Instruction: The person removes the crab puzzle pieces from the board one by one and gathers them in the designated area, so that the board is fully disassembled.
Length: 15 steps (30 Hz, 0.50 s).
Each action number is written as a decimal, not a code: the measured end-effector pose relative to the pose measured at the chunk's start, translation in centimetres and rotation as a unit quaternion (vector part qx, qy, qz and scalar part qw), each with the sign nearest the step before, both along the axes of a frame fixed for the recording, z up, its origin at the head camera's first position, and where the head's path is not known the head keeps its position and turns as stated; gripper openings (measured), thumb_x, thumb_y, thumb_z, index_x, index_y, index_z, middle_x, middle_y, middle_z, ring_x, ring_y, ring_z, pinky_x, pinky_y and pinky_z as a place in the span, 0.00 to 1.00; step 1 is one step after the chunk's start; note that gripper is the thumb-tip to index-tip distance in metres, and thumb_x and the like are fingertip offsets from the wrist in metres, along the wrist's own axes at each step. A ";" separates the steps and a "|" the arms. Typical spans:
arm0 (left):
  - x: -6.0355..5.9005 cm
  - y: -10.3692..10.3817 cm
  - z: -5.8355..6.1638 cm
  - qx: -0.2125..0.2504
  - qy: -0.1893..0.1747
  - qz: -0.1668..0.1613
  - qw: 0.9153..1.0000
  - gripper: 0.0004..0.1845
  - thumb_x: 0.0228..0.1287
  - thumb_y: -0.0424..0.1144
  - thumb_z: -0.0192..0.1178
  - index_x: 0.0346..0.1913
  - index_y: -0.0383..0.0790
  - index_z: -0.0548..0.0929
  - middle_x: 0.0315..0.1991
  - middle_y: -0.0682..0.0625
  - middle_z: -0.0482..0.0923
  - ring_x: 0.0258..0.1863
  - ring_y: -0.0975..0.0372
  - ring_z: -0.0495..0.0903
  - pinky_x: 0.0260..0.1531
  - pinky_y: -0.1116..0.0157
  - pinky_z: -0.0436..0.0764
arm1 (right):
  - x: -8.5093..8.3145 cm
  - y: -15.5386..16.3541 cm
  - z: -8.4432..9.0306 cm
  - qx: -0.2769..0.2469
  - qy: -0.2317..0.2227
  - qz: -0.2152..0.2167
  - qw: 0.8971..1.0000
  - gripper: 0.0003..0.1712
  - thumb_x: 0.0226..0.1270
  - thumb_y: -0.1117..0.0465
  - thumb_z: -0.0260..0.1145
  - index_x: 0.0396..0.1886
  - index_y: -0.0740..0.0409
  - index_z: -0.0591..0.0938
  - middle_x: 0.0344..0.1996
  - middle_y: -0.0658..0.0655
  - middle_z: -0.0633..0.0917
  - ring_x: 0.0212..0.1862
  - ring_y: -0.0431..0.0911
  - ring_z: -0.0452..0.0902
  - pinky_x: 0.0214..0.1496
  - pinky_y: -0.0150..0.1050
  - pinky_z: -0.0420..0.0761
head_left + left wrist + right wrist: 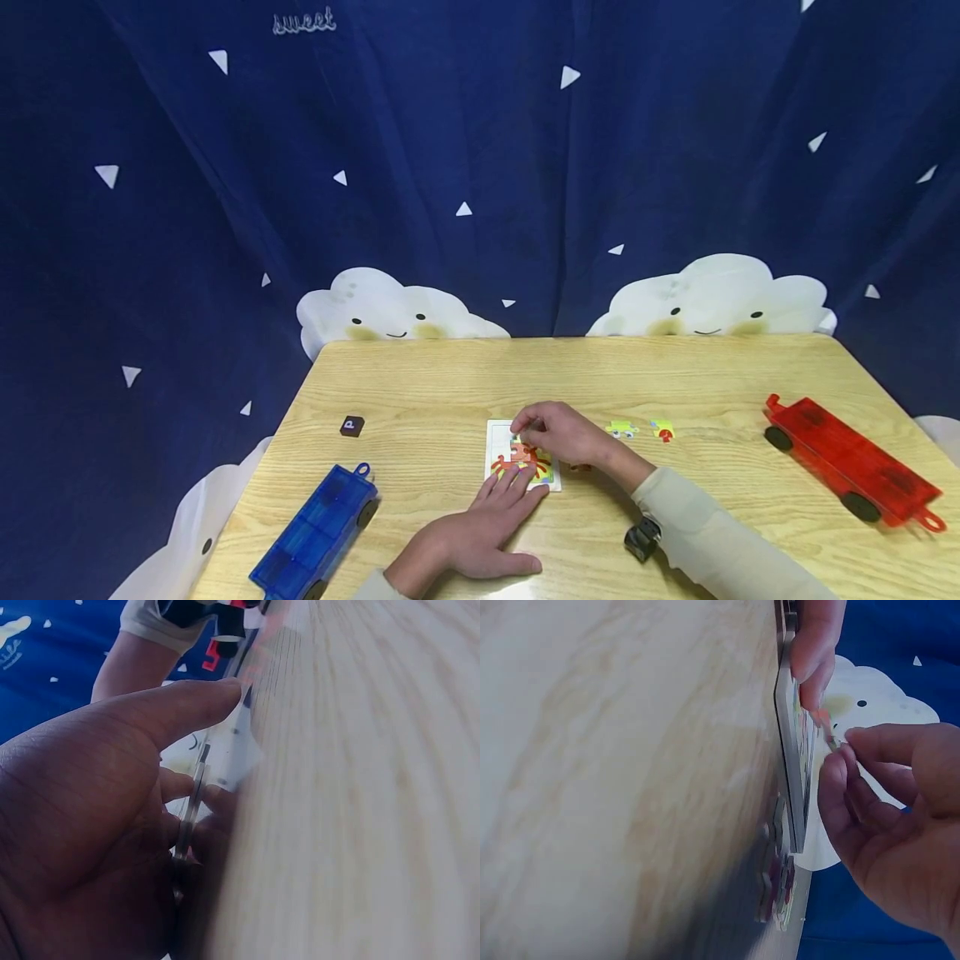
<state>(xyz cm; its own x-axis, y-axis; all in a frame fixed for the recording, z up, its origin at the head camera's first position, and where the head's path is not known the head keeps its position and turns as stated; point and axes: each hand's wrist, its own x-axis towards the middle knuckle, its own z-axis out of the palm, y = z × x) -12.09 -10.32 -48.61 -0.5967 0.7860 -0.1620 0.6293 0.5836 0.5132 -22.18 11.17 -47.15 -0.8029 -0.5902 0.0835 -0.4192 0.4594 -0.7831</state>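
My left hand (480, 533) lay flat with straight fingers on the small white puzzle board (498, 442) at the middle of the wooden table (450, 375). My right hand (558, 433) pinched a small puzzle piece (832, 740) over that board.

A light wood-grain bench (420, 375) carries everything. Near its middle lies a small white puzzle board (498, 442) with a red crab picture. Right of it lie two loose puzzle pieces (622, 430), one green and one yellow and red (663, 430). A blue toy wagon (315, 533) lies at the near left, a red toy wagon (847, 460) at the right, and a small dark block (352, 426) left of centre.
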 end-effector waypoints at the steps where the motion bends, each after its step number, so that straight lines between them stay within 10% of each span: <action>1: 0.0 0.0 0.0 0.000 0.001 0.000 1.000 0.48 0.75 0.64 0.52 0.84 0.43 0.46 0.83 0.39 0.36 0.81 0.46 0.34 0.76 0.43 0.41 | 0.0 0.0 0.0 -0.005 0.000 -0.001 1.000 0.09 0.72 0.71 0.62 0.44 0.62 0.87 0.33 0.50 0.86 0.34 0.42 0.82 0.39 0.35 0.80; 15: -0.1 0.0 -0.1 0.000 -0.011 0.001 1.000 0.48 0.75 0.65 0.51 0.84 0.44 0.45 0.83 0.40 0.34 0.81 0.47 0.32 0.76 0.44 0.40 | -0.2 -0.6 0.0 0.000 -0.003 -0.019 1.000 0.08 0.71 0.71 0.64 0.45 0.63 0.87 0.34 0.51 0.86 0.35 0.40 0.81 0.39 0.35 0.81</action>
<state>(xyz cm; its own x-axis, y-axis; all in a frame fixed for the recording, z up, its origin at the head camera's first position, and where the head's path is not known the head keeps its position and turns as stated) -12.16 -10.35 -48.66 -0.5940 0.7853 -0.1746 0.6169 0.5840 0.5275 -22.40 10.52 -47.11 -0.8253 -0.5592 0.0787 -0.3966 0.4748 -0.7857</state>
